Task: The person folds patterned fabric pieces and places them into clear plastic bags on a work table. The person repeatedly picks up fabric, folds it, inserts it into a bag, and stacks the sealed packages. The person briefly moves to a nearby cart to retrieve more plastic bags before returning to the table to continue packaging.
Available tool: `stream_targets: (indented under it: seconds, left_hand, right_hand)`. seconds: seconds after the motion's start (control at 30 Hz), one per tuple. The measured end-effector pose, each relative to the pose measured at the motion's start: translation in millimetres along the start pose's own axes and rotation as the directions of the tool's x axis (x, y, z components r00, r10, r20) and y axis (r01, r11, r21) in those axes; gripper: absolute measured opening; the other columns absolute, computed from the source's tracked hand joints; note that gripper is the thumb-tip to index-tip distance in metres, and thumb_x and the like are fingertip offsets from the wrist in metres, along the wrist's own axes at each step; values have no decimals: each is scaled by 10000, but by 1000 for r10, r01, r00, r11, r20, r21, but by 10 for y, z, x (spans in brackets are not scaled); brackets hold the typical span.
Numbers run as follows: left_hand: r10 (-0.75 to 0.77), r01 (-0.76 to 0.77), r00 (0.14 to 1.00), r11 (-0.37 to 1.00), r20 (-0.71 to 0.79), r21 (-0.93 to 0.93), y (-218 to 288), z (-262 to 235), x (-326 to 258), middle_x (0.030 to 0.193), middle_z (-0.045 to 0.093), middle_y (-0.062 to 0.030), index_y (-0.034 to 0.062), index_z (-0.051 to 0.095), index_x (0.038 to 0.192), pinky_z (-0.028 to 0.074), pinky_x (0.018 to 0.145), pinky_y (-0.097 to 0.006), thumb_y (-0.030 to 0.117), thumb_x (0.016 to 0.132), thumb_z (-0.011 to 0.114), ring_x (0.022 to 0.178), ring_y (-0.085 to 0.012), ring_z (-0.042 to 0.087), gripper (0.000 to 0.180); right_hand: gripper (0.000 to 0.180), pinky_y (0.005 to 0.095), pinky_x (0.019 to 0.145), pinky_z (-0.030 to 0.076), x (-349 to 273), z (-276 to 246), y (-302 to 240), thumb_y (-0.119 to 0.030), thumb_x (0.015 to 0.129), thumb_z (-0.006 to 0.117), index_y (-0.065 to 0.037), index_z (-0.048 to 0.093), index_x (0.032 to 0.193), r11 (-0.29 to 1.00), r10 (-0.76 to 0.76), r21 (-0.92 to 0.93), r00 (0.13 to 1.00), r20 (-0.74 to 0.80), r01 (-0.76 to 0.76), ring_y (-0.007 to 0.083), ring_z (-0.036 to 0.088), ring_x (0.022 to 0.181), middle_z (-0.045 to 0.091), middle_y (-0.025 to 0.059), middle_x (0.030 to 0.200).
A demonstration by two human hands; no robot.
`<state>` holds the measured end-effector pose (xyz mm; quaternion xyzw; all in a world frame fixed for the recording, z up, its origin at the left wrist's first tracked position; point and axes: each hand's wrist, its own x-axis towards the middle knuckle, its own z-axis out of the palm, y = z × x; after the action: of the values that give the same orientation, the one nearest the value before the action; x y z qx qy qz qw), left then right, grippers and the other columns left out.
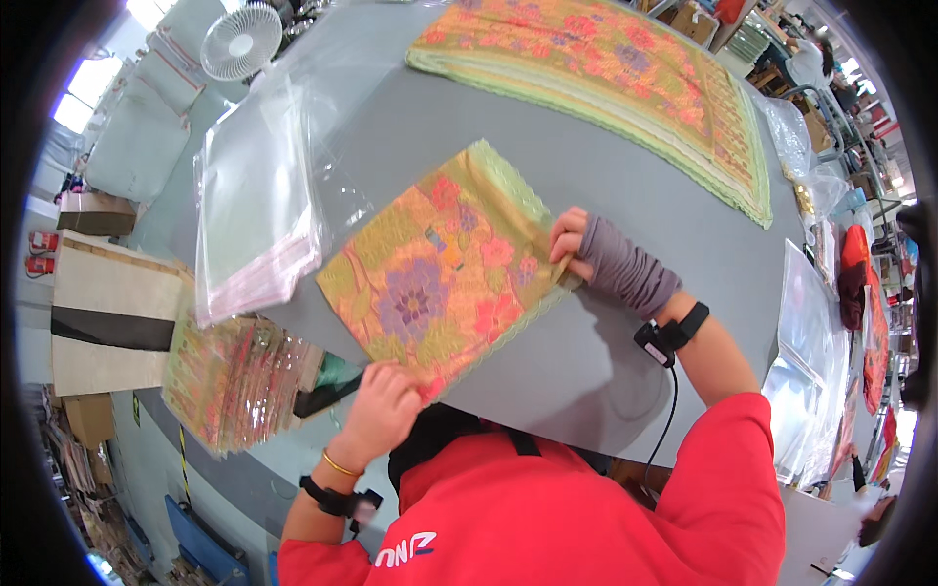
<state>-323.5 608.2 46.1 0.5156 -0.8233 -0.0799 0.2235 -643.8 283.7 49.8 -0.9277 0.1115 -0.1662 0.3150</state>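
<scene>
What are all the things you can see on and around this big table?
Folded floral cloth: one, orange, green and purple, middle of the table, held at two edges.
Large stack of floral cloths: one stack, orange and green, far end of the table.
Clear plastic bags: one pile, see-through, left of the held cloth.
Bagged floral cloths: one pile, orange-green in plastic, at the table's left edge.
Grey table: one, under everything.
White fan: one, top left.
Cardboard boxes: a few, brown, on the floor at left.
Left hand: bare, with a gold bangle, gripping the cloth's near corner.
Right hand: in a grey fingerless sleeve, pinching the cloth's right edge.
</scene>
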Motion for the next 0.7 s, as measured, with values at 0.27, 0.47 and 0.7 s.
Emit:
stream_targets:
  seconds: [0.27, 0.47, 0.7]
  left_hand:
    - [-48, 47, 999, 973, -2, 227, 65, 215, -147, 1221, 612, -126, 21, 651, 1211, 491, 1048, -492, 155, 819, 765, 1193, -372, 567, 429]
    - [-128, 124, 991, 982, -22, -144, 8, -52, -185, 1072, 675, -108, 27, 707, 1078, 540, 959, -432, 13, 798, 733, 1058, -333, 654, 282]
    - [-239, 276, 961, 820, 137, -502, 150, -1180, 263, 938, 709, -125, 1, 691, 1055, 560, 819, -371, -74, 823, 688, 890, -275, 712, 245]
  right_hand:
    - [416, 495, 987, 507, -386, 106, -336, -195, 880, 816, -112, 676, 1263, 991, -74, -115, 997, -20, 71, 354, 572, 1099, 628, 105, 1174]
    - [212, 438, 961, 461, -868, 428, -817, -175, 870, 738, -160, 659, 1066, 926, -90, -369, 996, -10, 80, 255, 631, 1032, 634, 30, 1038]
    - [133, 346, 750, 505, -1328, -4, -1939, -191, 1028, 698, -62, 680, 1050, 841, 375, 305, 888, 266, -447, 242, 634, 817, 661, 74, 851]
